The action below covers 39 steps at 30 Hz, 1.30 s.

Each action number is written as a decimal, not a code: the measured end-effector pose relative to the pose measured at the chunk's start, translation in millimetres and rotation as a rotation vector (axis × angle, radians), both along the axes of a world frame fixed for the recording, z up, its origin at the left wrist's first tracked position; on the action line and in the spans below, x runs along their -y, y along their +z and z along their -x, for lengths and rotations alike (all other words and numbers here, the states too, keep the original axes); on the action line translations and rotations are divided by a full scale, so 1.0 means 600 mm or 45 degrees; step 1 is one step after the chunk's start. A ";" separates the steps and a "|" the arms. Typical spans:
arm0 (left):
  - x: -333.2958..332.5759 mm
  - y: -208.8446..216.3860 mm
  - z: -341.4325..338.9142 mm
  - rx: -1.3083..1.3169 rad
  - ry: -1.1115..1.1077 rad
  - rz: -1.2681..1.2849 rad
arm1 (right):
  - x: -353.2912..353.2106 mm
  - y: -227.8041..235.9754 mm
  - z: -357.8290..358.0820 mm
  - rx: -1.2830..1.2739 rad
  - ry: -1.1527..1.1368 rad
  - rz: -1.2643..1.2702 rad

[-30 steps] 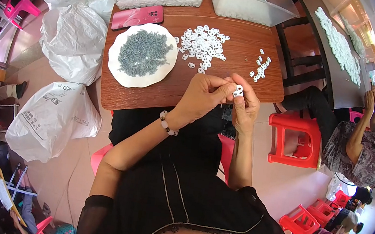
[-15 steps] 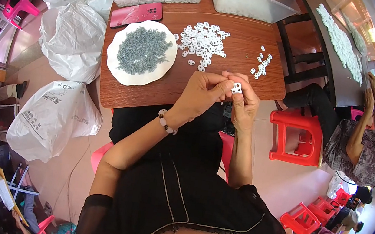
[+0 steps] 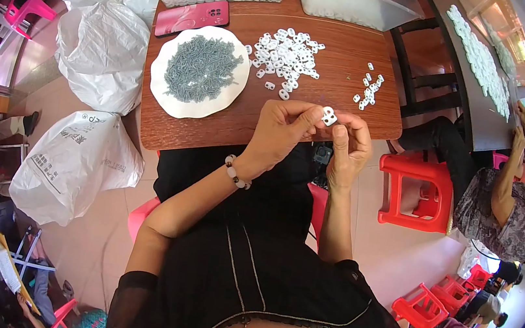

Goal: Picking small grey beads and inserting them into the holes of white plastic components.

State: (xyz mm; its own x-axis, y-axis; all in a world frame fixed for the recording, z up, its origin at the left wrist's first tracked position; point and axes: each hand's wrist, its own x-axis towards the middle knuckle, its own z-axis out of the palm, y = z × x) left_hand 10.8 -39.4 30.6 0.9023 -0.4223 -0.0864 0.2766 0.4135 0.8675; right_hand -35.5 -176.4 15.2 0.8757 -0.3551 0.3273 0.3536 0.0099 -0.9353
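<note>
My left hand [image 3: 284, 130] and my right hand [image 3: 350, 146] meet above the near edge of a brown wooden table [image 3: 344, 36]. Together their fingertips pinch one small white plastic piece [image 3: 329, 116]. A bead bracelet sits on my left wrist. Farther out on the table lies a loose pile of white plastic pieces [image 3: 287, 54], and a smaller group of white pieces [image 3: 368, 92] lies to its right. At the left stands a white plate [image 3: 172, 104] heaped with small grey metal parts [image 3: 201, 68].
A pink phone [image 3: 193, 16] lies behind the plate. Two clear plastic tubs [image 3: 354, 3] stand at the table's far edge. Filled white bags [image 3: 72, 163] sit on the floor at left. A red stool [image 3: 417, 193] stands at right, where another person [image 3: 503, 207] sits.
Both hands have stayed joined on the white piece and shifted slightly to the right along the table's near edge. The fingers have turned the piece a little.
</note>
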 end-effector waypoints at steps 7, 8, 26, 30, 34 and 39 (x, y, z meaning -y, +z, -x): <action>-0.001 -0.004 0.003 -0.020 0.012 0.042 | -0.012 0.023 0.001 -0.035 -0.209 0.490; 0.000 -0.004 0.004 -0.049 0.015 0.059 | -0.012 0.023 0.001 -0.036 -0.209 0.490; 0.004 -0.022 0.008 0.029 0.062 -0.021 | -0.024 0.012 0.005 -0.011 -0.239 0.388; 0.001 -0.021 0.006 0.028 0.034 -0.024 | -0.022 0.016 0.006 -0.038 -0.240 0.416; -0.002 -0.008 0.006 -0.026 0.036 -0.029 | -0.023 0.019 0.008 -0.067 -0.206 0.393; -0.005 -0.008 0.007 -0.056 0.019 -0.022 | -0.027 0.019 0.009 -0.049 -0.211 0.342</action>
